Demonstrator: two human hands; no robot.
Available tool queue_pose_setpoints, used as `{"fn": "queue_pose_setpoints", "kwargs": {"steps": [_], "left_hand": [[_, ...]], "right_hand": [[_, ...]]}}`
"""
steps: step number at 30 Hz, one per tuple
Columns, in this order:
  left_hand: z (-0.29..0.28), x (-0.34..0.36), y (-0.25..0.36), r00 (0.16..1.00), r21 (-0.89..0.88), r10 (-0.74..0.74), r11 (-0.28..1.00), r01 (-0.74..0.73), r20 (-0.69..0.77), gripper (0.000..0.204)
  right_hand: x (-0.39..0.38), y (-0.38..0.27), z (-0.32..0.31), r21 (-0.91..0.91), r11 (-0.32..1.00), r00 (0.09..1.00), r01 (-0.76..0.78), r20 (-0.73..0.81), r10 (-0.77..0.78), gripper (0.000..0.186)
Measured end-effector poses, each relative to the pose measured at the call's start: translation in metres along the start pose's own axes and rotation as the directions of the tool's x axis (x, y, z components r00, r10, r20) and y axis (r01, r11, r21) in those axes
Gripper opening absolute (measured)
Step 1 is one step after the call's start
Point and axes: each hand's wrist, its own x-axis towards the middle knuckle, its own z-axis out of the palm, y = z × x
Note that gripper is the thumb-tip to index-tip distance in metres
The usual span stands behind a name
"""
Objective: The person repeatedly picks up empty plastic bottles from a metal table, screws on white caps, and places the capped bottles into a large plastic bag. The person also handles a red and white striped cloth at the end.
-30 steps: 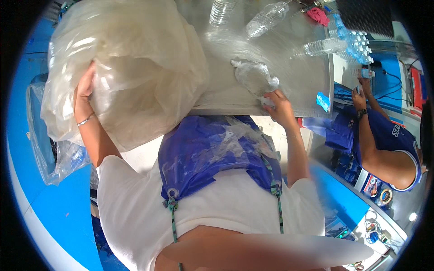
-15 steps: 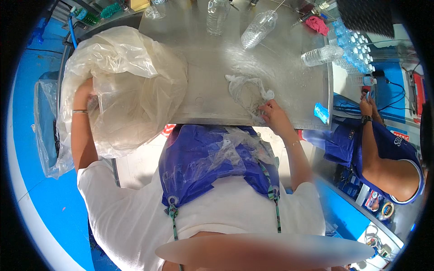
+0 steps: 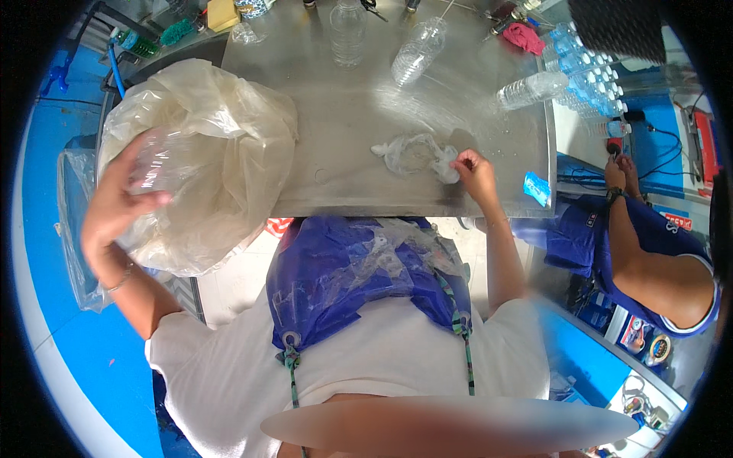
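At the mouth of a large translucent plastic bag [image 3: 252, 114], my left hand [image 3: 114, 198] is curled around a clear ribbed plastic bottle [image 3: 160, 156]. Part of the bottle blends into the bag behind it. My right hand [image 3: 476, 175] pinches the edge of a crumpled thin clear plastic bag [image 3: 405, 156], which lies on the metal table [image 3: 336, 137]. Farther back, a clear bottle [image 3: 347, 34] stands upright. Beside it another clear bottle [image 3: 418, 52] leans with a thin stick at its top, and a third bottle [image 3: 533, 90] lies toward the right edge.
Several capped bottles [image 3: 592, 80] are grouped beyond the table's right side. A pink cloth [image 3: 524, 38] and a blue wrapper [image 3: 537, 188] lie on the table. A yellow sponge [image 3: 223, 14] sits at the back left. At the right, another person's arm [image 3: 630, 237] reaches forward.
My left hand has come up out of the large bag with a clear bottle. My right hand has shifted slightly, and the thin bag is bunched up, farther from the table's front edge.
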Motion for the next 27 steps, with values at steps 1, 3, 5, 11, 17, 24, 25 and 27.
{"fn": "queue_pose_setpoints", "kwargs": {"steps": [1, 3, 5, 11, 17, 24, 25, 27], "left_hand": [[0.024, 0.016, 0.014, 0.970, 0.047, 0.221, 0.973, -0.226, 0.097, 0.087], [0.096, 0.047, 0.035, 0.926, -0.022, 0.274, 0.960, -0.278, 0.261, 0.084], [0.190, 0.092, 0.056, 0.873, 0.105, 0.372, 0.901, -0.422, 0.316, 0.090], [0.332, 0.146, 0.092, 0.773, 0.365, 0.622, 0.696, -0.619, 0.127, 0.075], [0.422, 0.211, 0.116, 0.688, 0.163, 0.638, 0.681, -0.714, 0.346, 0.050], [0.433, 0.270, 0.101, 0.815, -0.032, 0.416, 0.897, -0.442, 0.402, 0.038], [0.432, 0.273, 0.099, 0.807, -0.066, 0.430, 0.894, -0.443, 0.404, 0.036], [0.434, 0.277, 0.101, 0.791, -0.131, 0.456, 0.886, -0.444, 0.408, 0.034]], "right_hand": [[0.002, 0.001, -0.003, 0.044, 0.998, 0.999, 0.040, 0.006, -0.040, 0.016], [0.003, 0.000, -0.011, 0.105, 0.992, 0.998, 0.066, 0.016, -0.068, 0.017], [-0.003, -0.003, -0.020, -0.006, 0.936, 0.935, 0.353, -0.037, -0.353, 0.020], [-0.026, -0.006, -0.012, -0.234, 0.857, 0.885, 0.458, 0.038, -0.463, 0.026], [-0.024, 0.018, 0.012, -0.353, 0.835, 0.835, 0.423, -0.206, -0.510, 0.018], [-0.039, 0.029, -0.033, -0.538, 0.831, 0.894, 0.141, -0.290, -0.340, 0.012], [-0.039, 0.027, -0.039, -0.540, 0.839, 0.916, 0.069, -0.298, -0.268, 0.012], [-0.028, 0.022, -0.043, -0.364, 0.925, 0.882, 0.106, -0.395, -0.257, 0.017]]}}
